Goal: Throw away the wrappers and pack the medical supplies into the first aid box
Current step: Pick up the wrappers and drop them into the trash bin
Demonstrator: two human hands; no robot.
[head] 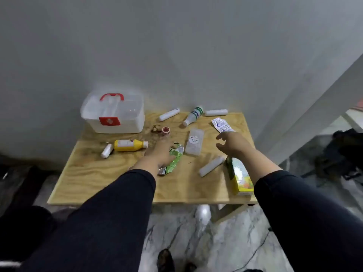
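Left hand [157, 155]: laid on green wrapper [173, 160] at frame centre; grasp cannot be told.
Right hand [234, 144]: fingers spread, nothing held, right of centre.
First aid box [114, 114]: lid closed, upper left.

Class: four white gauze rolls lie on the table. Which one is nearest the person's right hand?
The gauze roll just below the right hand, beside the yellow-green carton; the others lie by the wall or the yellow bottle.

near-left table [94, 179] bare, far half cluttered

The white plastic first aid box [115, 116] sits upper left on the wooden table [98, 177]; the yellow carton [240, 178] lies lower right.
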